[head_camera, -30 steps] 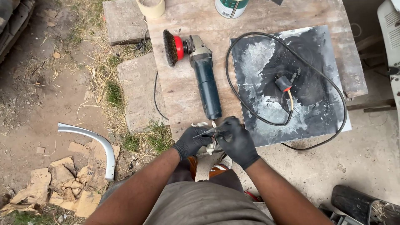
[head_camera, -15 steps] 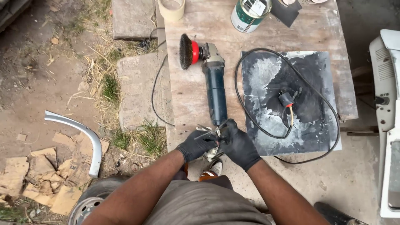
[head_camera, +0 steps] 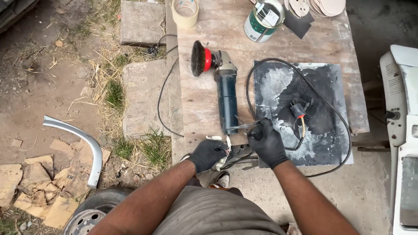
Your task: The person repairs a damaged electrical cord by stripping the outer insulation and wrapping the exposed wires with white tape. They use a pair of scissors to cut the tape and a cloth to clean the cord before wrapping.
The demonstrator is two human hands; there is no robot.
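angle grinder (head_camera: 227, 98) on wooden table (head_camera: 204, 104), left hand (head_camera: 208, 154) gripping white wires (head_camera: 227, 146), right hand (head_camera: 266, 142) clasping screwdriver (head_camera: 244, 126)

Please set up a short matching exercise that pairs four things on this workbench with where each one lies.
Things:
1. Roll of tape
2. Paint can
3. Wire brush wheel
4. Plug

Places:
A. on the dark painted sheet
B. at the bench's far left corner
C. on the head of the angle grinder
D. at the far edge, beside the sanding discs

Pairs: 1-B, 2-D, 3-C, 4-A
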